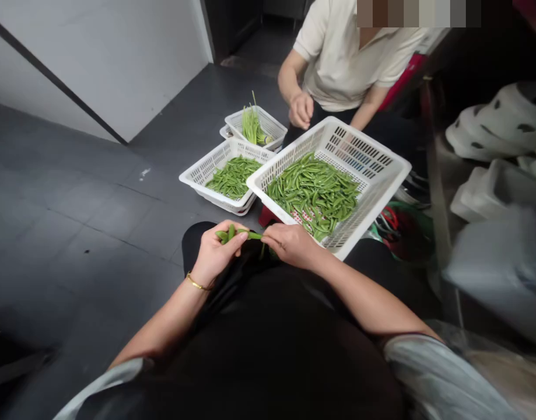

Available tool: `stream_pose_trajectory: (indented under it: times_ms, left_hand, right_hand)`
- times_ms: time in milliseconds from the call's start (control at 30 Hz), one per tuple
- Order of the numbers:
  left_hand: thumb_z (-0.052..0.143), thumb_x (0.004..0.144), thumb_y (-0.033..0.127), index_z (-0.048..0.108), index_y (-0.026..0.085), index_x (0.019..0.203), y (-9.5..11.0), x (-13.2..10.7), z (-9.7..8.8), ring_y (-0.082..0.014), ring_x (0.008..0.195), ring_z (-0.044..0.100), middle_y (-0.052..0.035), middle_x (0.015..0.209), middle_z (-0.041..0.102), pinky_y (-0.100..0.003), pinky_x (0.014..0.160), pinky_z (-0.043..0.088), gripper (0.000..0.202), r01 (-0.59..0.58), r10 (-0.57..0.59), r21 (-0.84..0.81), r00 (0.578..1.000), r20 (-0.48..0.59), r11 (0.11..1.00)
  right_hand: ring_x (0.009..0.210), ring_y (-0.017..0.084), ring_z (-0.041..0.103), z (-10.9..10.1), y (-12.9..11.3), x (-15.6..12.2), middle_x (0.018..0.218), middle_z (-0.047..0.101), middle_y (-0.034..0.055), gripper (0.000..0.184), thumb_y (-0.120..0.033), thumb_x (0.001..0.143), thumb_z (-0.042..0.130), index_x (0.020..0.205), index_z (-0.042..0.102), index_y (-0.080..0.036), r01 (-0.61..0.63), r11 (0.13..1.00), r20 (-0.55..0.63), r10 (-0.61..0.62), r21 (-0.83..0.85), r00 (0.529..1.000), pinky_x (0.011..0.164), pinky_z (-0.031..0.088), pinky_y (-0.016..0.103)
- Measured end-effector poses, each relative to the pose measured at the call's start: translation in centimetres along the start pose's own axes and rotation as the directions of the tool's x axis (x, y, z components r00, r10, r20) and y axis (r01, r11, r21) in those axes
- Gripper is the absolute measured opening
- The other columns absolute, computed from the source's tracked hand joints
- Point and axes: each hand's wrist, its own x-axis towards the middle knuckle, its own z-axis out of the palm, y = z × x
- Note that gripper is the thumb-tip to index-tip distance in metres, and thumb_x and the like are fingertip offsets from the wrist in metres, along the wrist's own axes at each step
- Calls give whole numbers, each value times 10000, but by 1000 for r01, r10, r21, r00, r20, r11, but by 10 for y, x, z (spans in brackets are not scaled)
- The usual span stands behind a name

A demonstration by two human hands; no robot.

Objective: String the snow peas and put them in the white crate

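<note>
My left hand (215, 252) is closed around a few green pea pods (229, 234) above my lap. My right hand (289, 244) pinches the end of one of those pods, touching the left hand's fingertips. Just beyond my hands stands a large white slotted basket (372, 192) filled with green pods (314, 195). A smaller white basket (198, 175) to its left holds more pods (233, 177).
A third small white basket (274, 125) farther back holds green strings and stems. Another person in a cream shirt (342, 55) sits opposite, one hand (301, 109) near the big basket's far rim. Dark tiled floor stretches left; white bags and containers crowd the right.
</note>
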Motion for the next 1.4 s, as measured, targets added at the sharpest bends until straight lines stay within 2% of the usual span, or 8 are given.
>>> stream_pose_trajectory:
  times_ms: [300,500,633,733,833,1000,1167,1400]
  left_hand:
    - [683,728,320,573,126,670,-13,0,23,-45,413,398,18,549,550,-171,388,283,230,206,-211,55,895,393,977]
    - [655,743,312,542,130,633,-20,14,2,-22,329,290,43,442,464,-161,335,182,241,225,-208,-374,974,86,900]
    - [627,675,289,548,148,595,-18,19,-17,-44,299,265,60,366,348,-166,304,178,181,250,-216,-554,968,128,794]
    - [614,616,300,520,161,544,-13,17,-18,-69,320,331,23,417,406,-176,280,163,183,299,-200,-599,953,227,743]
    - [639,600,285,541,154,614,-8,13,-8,-66,343,361,-27,563,553,-179,285,137,164,337,-192,-547,932,307,766]
    - [692,681,329,568,152,730,-4,5,30,-51,415,310,56,500,433,-189,407,245,221,158,-132,-116,970,206,981]
    - [758,608,328,547,146,624,-14,9,52,-73,541,361,49,547,458,-198,519,285,280,-76,39,331,992,116,941]
    - [732,649,392,449,166,598,-26,9,53,-41,373,289,87,421,363,-186,384,215,366,263,-231,-108,943,242,959]
  right_hand:
    - [707,135,576,6,1,-7,751,639,44,255,-245,932,396,778,582,-165,-26,997,-88,32,69,996,653,406,227]
    - [656,117,557,-14,10,-20,715,624,24,244,-258,919,445,755,602,-169,-157,977,-81,170,145,982,646,395,228]
    - [582,102,509,-24,15,-18,657,563,-23,232,-345,850,564,1003,606,-175,-316,919,73,308,236,949,588,375,229]
    - [473,80,419,-19,14,-9,566,463,-77,386,-386,839,554,1170,510,-191,-422,766,154,400,485,903,481,337,205]
    - [361,63,293,-8,12,1,499,360,-111,351,-428,851,500,1117,497,-200,-471,379,278,462,797,842,345,241,180]
    - [353,41,224,11,6,18,516,262,-115,213,-399,826,538,907,499,-205,-123,-80,145,647,989,748,311,192,154]
    - [397,49,288,22,0,27,523,240,-106,155,-332,824,551,825,452,-214,34,-148,91,759,988,645,361,267,157]
    - [434,51,325,29,-10,26,546,239,-99,268,-442,792,586,800,440,-217,68,-82,15,744,994,668,399,323,167]
